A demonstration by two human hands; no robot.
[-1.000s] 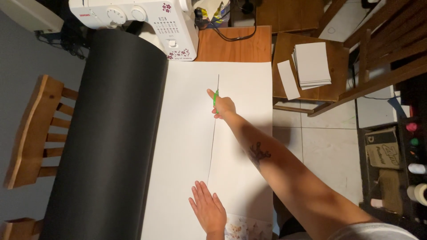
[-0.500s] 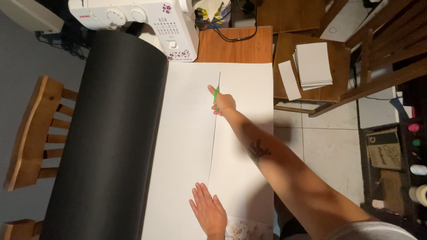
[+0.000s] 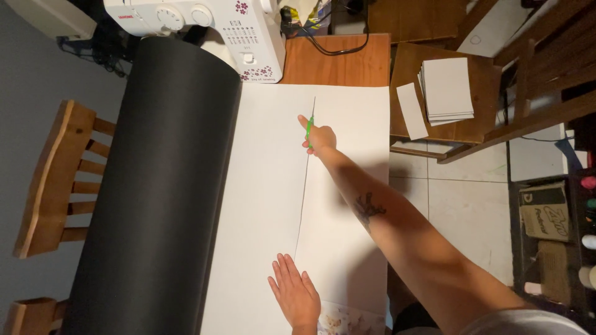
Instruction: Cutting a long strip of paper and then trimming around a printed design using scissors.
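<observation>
A large white sheet [image 3: 267,186] lies on the table, with a thin line [image 3: 304,192] running along its length. My right hand [image 3: 318,138] is stretched far out and grips a small green-handled tool [image 3: 309,124] on that line near the sheet's far end. My left hand [image 3: 295,291] lies flat, fingers apart, on the near part of the sheet, just left of the line.
A big black roll [image 3: 161,180] lies along the sheet's left edge. A white sewing machine [image 3: 205,25] stands at the far end. Wooden chairs [image 3: 56,180] stand left; a wooden stool [image 3: 478,118] with a stack of white cards [image 3: 447,87] stands right. Boxes and bottles [image 3: 552,217] sit on the tiled floor.
My right hand with the green tool has slid a little farther along the line toward the far end. My left hand has stayed flat in place.
</observation>
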